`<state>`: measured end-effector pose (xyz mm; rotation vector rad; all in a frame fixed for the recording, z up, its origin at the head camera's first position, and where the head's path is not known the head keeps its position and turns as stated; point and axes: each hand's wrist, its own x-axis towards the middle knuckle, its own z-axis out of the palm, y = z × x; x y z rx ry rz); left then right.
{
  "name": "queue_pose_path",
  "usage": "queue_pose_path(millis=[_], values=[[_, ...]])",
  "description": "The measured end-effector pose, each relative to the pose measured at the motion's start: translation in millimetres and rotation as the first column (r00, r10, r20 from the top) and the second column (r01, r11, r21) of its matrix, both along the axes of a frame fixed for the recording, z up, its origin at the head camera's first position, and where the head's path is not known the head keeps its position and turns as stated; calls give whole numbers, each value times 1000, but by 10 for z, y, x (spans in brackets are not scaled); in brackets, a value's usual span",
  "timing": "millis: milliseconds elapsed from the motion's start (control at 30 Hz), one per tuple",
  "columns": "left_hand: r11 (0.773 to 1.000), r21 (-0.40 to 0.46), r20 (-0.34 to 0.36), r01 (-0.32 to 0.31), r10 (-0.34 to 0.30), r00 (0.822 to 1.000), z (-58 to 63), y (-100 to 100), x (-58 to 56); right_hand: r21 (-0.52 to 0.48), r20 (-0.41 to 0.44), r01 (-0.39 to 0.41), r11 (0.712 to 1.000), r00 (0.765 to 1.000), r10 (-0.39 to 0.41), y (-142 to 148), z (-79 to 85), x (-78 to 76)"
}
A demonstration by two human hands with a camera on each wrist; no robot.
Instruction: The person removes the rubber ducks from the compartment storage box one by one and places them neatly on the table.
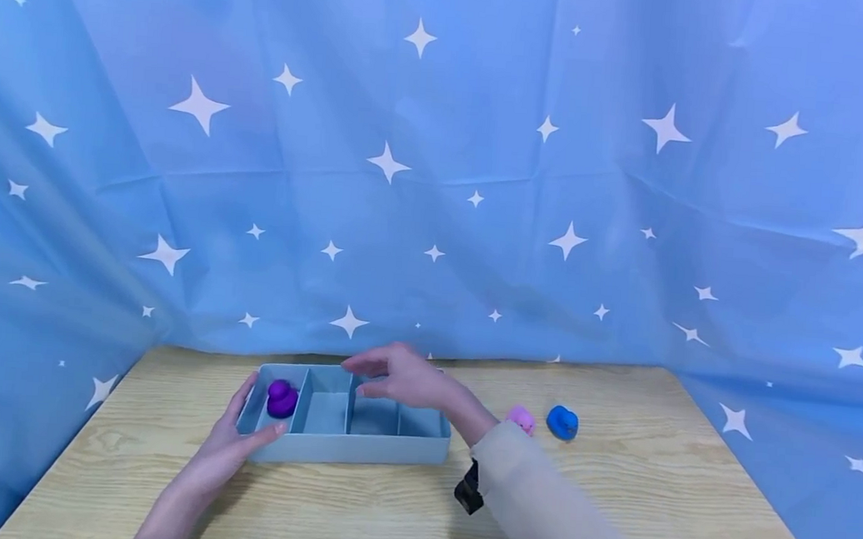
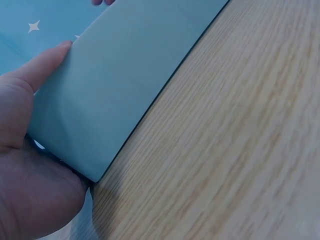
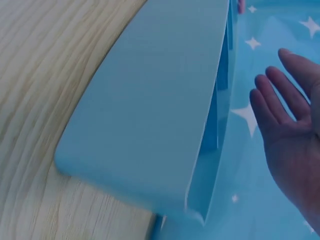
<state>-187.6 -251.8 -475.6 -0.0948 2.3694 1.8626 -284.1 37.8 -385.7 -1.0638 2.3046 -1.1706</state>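
A light blue divided box [image 1: 351, 449] lies lengthwise on the table. In its leftmost compartment sits a small purple rubber duck [image 1: 282, 399]. My left hand [image 1: 240, 431] holds the box's left end, thumb at the front rim and fingers along the end wall; the left wrist view shows the thumb [image 2: 47, 65] against the rim. Over the middle compartments hovers my right hand [image 1: 405, 376], fingers extended and nothing in them. The right wrist view shows its palm [image 3: 295, 140] beside the box opening. Behind the right forearm, a pink duck [image 1: 521, 419] is partly hidden.
A blue duck [image 1: 562, 422] stands right of the pink one on the wooden table [image 1: 687, 488]. Blue cloth with white stars [image 1: 486, 140] hangs behind the table and along both sides. A black device [image 1: 469, 491] shows under the right sleeve.
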Motion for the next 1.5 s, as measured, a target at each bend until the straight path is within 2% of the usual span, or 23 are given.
queue_pose_path(millis=[400,933,1500], values=[[1000,7,18,-7,7,1000,21,-74,36,74,-53,-20,997,998,24,-529,0,6],[1000,7,5,1,-1,1000,12,-58,-18,124,-114,-51,991,991,66,-929,-43,-29],[999,44,-23,7,-6,1000,-11,-25,-47,177,-159,-19,984,986,47,-1177,-194,-75]])
